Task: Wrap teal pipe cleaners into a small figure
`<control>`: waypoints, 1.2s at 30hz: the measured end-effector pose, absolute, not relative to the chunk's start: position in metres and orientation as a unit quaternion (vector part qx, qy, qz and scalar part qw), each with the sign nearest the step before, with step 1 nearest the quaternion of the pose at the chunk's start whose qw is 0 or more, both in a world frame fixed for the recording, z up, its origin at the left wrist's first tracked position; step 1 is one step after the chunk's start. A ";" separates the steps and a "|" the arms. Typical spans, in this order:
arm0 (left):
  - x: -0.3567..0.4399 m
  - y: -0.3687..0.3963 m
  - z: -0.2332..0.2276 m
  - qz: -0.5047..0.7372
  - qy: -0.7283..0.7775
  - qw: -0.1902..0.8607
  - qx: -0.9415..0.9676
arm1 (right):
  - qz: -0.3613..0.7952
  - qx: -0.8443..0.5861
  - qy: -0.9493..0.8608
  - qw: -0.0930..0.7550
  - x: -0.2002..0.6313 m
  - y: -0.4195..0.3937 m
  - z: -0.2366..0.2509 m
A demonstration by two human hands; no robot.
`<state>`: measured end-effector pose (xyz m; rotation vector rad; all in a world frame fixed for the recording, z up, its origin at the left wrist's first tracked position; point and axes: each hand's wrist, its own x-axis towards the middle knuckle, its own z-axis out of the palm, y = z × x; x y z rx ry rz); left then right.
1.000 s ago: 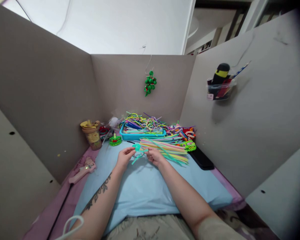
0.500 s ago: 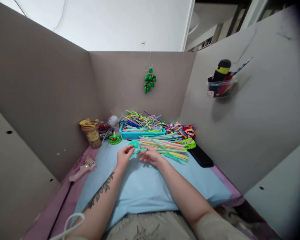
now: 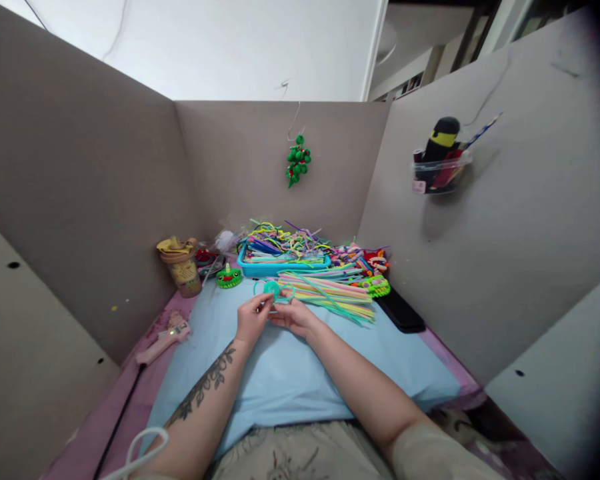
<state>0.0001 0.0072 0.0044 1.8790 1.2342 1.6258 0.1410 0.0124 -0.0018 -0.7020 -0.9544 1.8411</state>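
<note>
Between my hands is a teal pipe-cleaner piece [image 3: 271, 288], coiled into a disc with thin loops sticking out to both sides. My left hand [image 3: 253, 317] pinches its lower left edge between thumb and fingers. From the right, my right hand [image 3: 296, 316] has its fingers curled around the piece's lower right side, palm partly up; some of its fingertips are hidden behind the work. Just beyond lies a spread bundle of pastel pipe cleaners [image 3: 330, 293], several teal ones across its top. A green frog-like pipe-cleaner figure [image 3: 229, 275] sits to the left.
A blue tray [image 3: 285, 269] heaped with pipe cleaners stands at the back. At left are a cup [image 3: 180, 270] and a pink glue gun [image 3: 164, 343] with a black cord. A black case [image 3: 401, 312] lies right. Grey panels surround the blue cloth [image 3: 300, 387].
The teal piece has turned so its disc faces me more, with loops out to both sides. My hands have come closer together, the right one moving slightly left.
</note>
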 end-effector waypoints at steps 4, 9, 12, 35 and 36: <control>0.003 0.004 0.009 0.593 0.450 0.223 0.629 | 0.707 -0.325 -0.376 0.503 0.134 0.012 -0.006; 0.002 0.007 0.012 0.619 0.467 0.280 0.566 | 0.662 -0.370 -0.381 0.529 0.133 0.016 -0.008; 0.000 0.014 0.010 0.634 0.465 0.342 0.515 | 0.606 -0.399 -0.394 0.563 0.134 0.018 -0.008; 0.008 0.009 0.010 0.639 0.462 0.319 0.527 | 0.754 -0.337 -0.426 0.369 0.125 0.003 0.002; 0.005 0.012 0.011 0.651 0.461 0.331 0.504 | 0.749 -0.322 -0.474 0.333 0.125 -0.002 0.004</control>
